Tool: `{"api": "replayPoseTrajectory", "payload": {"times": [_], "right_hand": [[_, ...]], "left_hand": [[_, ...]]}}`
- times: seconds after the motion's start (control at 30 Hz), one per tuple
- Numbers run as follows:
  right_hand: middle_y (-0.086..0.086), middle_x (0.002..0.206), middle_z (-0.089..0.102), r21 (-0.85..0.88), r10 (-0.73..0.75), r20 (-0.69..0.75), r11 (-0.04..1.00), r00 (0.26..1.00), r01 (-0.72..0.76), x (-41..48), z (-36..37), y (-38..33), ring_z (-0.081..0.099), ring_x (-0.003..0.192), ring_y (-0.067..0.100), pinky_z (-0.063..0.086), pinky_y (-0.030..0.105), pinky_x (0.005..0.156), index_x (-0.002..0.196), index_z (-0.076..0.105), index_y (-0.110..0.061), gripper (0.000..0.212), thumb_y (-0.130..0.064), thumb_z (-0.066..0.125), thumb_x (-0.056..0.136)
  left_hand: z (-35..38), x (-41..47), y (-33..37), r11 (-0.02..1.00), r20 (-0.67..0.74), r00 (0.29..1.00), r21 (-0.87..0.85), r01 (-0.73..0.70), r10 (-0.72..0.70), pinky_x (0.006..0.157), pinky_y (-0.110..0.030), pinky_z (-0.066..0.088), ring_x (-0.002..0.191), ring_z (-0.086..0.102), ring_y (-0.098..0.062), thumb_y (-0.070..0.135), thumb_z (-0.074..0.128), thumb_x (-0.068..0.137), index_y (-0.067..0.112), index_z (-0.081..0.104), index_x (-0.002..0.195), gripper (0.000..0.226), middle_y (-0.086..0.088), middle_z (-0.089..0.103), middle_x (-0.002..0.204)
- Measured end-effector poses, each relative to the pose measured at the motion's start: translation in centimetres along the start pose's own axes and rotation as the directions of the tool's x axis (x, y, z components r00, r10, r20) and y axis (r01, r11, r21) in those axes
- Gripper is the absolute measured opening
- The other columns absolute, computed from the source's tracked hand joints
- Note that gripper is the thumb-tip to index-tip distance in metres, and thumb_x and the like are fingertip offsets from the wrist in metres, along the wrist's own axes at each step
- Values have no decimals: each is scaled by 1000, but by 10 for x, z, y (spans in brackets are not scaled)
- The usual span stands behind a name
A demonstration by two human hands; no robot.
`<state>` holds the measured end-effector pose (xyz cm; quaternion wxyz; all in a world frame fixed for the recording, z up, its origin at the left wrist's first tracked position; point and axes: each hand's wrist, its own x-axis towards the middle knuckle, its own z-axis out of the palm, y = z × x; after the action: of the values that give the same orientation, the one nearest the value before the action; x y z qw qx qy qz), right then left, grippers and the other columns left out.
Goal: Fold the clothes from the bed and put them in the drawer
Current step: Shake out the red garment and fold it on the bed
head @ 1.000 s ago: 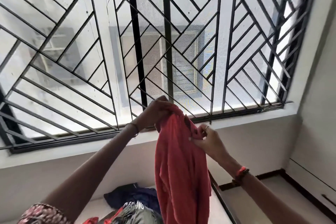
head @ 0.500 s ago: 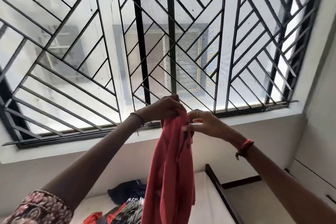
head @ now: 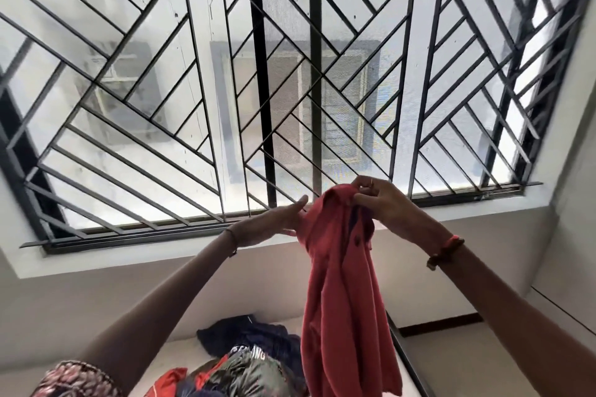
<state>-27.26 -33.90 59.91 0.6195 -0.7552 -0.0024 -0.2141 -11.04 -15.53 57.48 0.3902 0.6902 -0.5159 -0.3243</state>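
A red collared shirt hangs in the air in front of the window, its length falling toward the bed. My right hand pinches the bunched collar at the top. My left hand is beside the shirt's upper left edge with its fingers stretched out straight, touching the cloth. Below, a pile of clothes lies on the white bed: a dark blue garment, a grey-green printed one and something red. No drawer is in view.
A wide window with a black diagonal grille fills the wall ahead, above a white sill. The bed's dark edge runs down the right of the shirt. The floor and a white cabinet front lie at the right.
My left hand has let go of the shirt's top and straightened its fingers beside it. My right hand has taken the collar and shifted right. The view has tipped slightly upward.
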Motion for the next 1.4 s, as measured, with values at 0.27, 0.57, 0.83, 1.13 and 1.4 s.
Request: {"api": "replayPoseTrajectory", "payload": {"times": [0.27,0.57,0.83,1.13,1.4], "right_hand": [[-1,69,55,31,165,173,984,971,-173,-7,-35,4,49,64,11,38,22,57,82,57,-14,18,-5,65,69],[-2,96,70,52,300,418,934,857,-353,-18,-19,18,65,86,9,53,25,78,100,70,-13,50,-49,78,67],[-1,80,71,-53,230,119,973,966,-225,-7,-4,12,67,75,10,55,26,70,88,72,-15,9,-13,64,86],[-11,65,69,12,203,-39,979,978,-203,0,27,25,62,58,-1,47,16,53,86,70,-18,10,-9,66,84],[-4,69,69,44,185,-75,982,980,-182,9,27,26,62,60,2,47,13,52,91,71,-9,10,-7,69,82]], "left_hand": [[-10,-4,21,966,-244,935,31,-258,258,77,-14,43,82,53,-4,2,53,93,-3,61,100,11,-1,59,86],[11,22,84,903,-124,913,245,-352,389,58,-5,36,63,46,8,2,55,88,3,61,83,9,14,53,66],[5,36,69,833,-167,891,459,-310,423,73,-10,38,73,51,7,3,62,87,0,68,92,8,6,54,81],[28,2,30,962,-110,978,189,195,-177,69,-25,48,81,67,-12,52,50,91,23,56,84,30,-1,65,89],[37,17,-15,992,-381,925,112,54,-7,75,-36,48,63,52,-5,1,49,93,11,62,86,18,-2,56,69]]}}
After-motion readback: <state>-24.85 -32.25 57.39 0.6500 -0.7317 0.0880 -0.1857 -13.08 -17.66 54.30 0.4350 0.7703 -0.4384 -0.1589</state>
